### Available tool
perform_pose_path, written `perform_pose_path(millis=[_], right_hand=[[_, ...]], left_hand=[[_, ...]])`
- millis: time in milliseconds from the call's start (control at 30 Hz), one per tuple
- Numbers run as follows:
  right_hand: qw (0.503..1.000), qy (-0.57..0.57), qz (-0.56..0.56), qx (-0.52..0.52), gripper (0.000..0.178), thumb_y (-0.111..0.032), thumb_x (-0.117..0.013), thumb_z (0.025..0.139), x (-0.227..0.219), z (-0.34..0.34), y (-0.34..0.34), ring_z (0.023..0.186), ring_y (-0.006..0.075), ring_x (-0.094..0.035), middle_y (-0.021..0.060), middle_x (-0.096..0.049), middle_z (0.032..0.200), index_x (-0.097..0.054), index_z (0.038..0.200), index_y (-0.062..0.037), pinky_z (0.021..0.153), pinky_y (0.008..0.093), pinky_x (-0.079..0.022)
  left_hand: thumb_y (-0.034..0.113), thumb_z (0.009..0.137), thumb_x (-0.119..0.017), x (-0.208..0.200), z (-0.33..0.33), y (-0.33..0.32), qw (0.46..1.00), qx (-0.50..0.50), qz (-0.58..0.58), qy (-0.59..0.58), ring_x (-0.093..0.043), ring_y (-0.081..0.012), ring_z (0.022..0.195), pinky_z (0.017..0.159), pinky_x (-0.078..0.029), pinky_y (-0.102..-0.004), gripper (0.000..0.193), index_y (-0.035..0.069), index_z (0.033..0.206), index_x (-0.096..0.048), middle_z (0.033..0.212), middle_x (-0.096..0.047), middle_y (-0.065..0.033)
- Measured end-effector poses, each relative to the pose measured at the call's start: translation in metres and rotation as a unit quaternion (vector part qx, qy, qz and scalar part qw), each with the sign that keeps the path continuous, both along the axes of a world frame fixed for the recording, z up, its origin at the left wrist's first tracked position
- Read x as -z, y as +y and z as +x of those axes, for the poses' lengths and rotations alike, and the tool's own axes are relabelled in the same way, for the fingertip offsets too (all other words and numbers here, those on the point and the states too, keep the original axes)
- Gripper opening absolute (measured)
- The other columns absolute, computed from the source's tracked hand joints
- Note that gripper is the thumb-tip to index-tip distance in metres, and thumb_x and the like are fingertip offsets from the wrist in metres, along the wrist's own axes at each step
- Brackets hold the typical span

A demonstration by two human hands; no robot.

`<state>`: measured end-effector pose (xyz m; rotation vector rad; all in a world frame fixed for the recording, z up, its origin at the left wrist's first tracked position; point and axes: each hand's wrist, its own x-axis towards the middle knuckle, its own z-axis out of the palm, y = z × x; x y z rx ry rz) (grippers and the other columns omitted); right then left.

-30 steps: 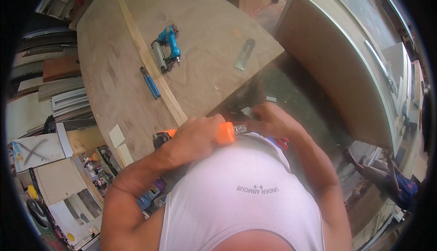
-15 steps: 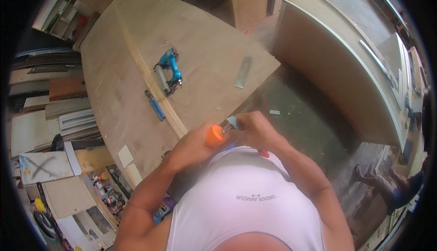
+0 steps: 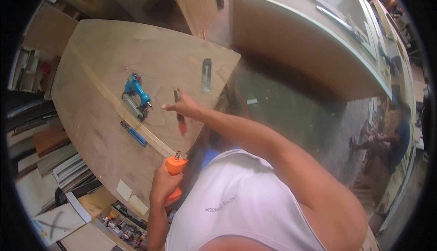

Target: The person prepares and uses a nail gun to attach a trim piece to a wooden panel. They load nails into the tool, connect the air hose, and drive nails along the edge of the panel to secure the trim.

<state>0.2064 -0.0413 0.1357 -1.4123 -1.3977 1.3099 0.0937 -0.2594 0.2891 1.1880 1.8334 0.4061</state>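
Near the table's front corner, my left hand (image 3: 164, 180) is closed around an orange drill-like power tool (image 3: 174, 165). A short metal tip points up from it, and more orange shows below my fingers. Stretched out over the table, my right hand (image 3: 185, 106) has its thumb pointing left. A slim tool with a dark end and a blurred red end (image 3: 182, 127) runs under the thumb; the grip is partly hidden. Left of that hand a teal pneumatic stapler (image 3: 135, 91) lies on the wooden tabletop (image 3: 91, 128). A blue-and-black slim tool (image 3: 134, 133) lies nearer me.
A slotted dark-and-clear flat piece (image 3: 206, 76) lies near the table's right corner. Two pale chips (image 3: 124, 189) sit at the left edge. Stacked boards (image 3: 50, 139) stand to the left. A large panel-sided bench (image 3: 296, 46) is at right, with another person (image 3: 393, 137) beyond.
My hands have parted: the right one has reached forward over the table with the red-ended tool. My left hand has moved left with the orange tool, now upright. The whole view has turned.
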Motion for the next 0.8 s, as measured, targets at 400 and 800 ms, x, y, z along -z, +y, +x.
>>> perform_pose_path(millis=[400, 800], right_hand=[[0.939, -0.322, -0.124, 0.018, 0.036, -0.038, -0.051, 0.1, 0.261, 0.329, -0.163, 0.098, 0.0444, -0.069, 0.0228, -0.072, 0.099, -0.073, 0.099, -0.0097, 0.08, 0.052, -0.053], [0.904, -0.209, -0.369, 0.048, 0.04, -0.036, -0.057, 0.099, 0.509, 0.371, -0.179, 0.104, 0.0424, -0.07, 0.0255, -0.072, 0.114, -0.073, 0.111, -0.0002, 0.086, 0.0455, -0.055]], left_hand=[[0.006, 0.075, -0.072, 0.072, -0.031, -0.01, 0.974, 0.01, -0.225, -0.025, -0.068, -0.0171, 0.085, 0.075, -0.054, -0.0335, 0.038, 0.001, 0.112, -0.069, 0.098, -0.074, -0.008], [0.012, 0.072, -0.077, 0.137, 0.018, -0.006, 0.833, 0.016, -0.549, 0.069, -0.072, -0.0215, 0.091, 0.081, -0.056, -0.0356, 0.043, 0.005, 0.115, -0.074, 0.099, -0.076, -0.01]])
